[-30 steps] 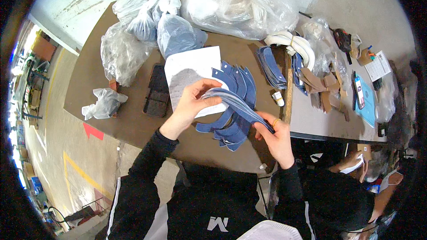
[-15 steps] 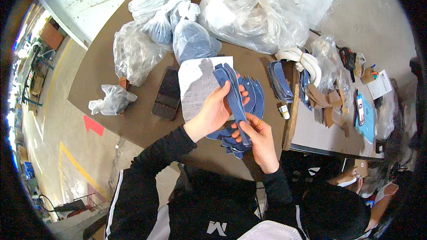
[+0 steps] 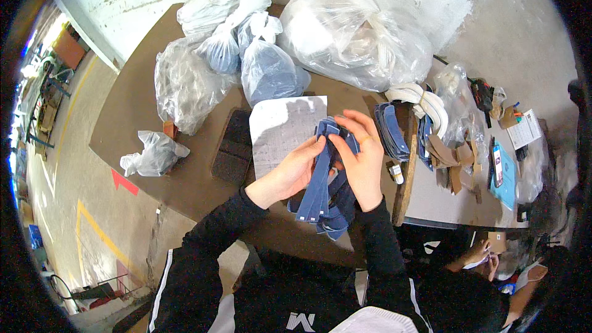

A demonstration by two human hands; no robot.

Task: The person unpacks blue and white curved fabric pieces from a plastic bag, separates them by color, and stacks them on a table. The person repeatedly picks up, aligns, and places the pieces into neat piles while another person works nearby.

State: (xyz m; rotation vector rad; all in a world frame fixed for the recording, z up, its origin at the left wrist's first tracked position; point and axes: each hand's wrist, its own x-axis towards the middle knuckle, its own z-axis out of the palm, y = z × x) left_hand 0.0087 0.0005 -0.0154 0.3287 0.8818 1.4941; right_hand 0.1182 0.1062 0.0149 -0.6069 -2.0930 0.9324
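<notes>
Over the near part of the brown counter [image 3: 135,89], two hands meet at one bundle of blue fabric strips [image 3: 317,188], held at a slant with its white-marked ends pointing down; its strips overlap too closely to count. The left hand [image 3: 288,174] grips the bundle, thumb on top. The right hand [image 3: 356,159] has its thumb and fingers at the upper end; whether they pinch it, I cannot tell.

Beneath lie more loose blue strips [image 3: 337,224], partly hidden, so uncountable. Just left are one white sheet [image 3: 280,142] and, next to it, one black case [image 3: 232,155]. Toward the wall sit one large clear bag [image 3: 361,34] and a cluster of smaller bags [image 3: 266,73]; one small bag [image 3: 154,155] lies apart at the left.

To the right are two stacks of blue strips [image 3: 390,134], one on each side of a single wooden bar [image 3: 405,169], plus one white curved bundle [image 3: 431,108] and one small white object [image 3: 396,174]. Farther right, one phone [image 3: 497,165] lies on one blue folder [image 3: 508,184], near one notepad [image 3: 526,129].
</notes>
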